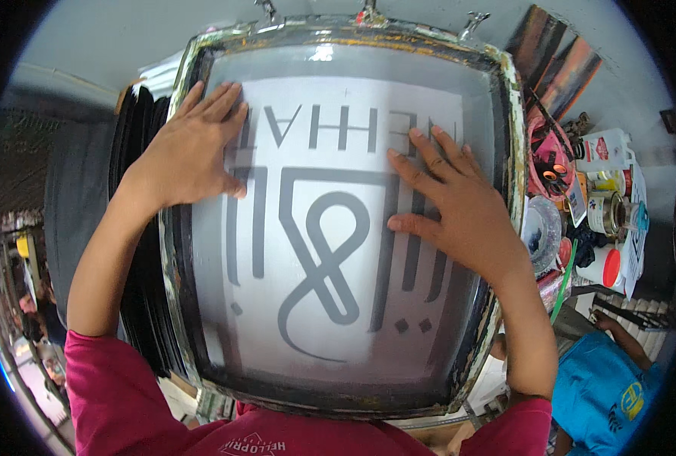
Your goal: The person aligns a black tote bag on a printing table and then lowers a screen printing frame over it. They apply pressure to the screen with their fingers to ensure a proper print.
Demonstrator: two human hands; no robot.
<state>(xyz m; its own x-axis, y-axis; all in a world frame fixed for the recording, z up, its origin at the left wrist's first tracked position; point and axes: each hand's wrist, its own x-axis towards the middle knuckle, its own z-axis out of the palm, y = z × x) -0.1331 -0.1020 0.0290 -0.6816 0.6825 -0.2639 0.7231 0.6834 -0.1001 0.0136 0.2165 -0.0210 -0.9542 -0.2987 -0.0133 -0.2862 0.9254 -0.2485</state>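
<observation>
A large screen-printing frame (514, 190) with worn, paint-spotted edges fills the middle of the head view. Under or against its pale mesh (478, 319) shows a white sheet (330, 228) bearing grey lettering and a looped design. My left hand (197, 148) lies on the upper left of the mesh, its fingers spread and the thumb stretched toward the design. On the right, my right hand (456, 197) rests over the printed sheet with fingers apart. Neither hand grips anything. Whether the sheet sits above or below the mesh I cannot tell.
Metal clamps (472, 25) stand along the far edge. Stacked black sheets (137, 228) are at left. On the right are a pink basket (549, 159), a clear tub (541, 232), cans (604, 213) and a white container (605, 150). A person in a blue shirt (600, 387) is at lower right.
</observation>
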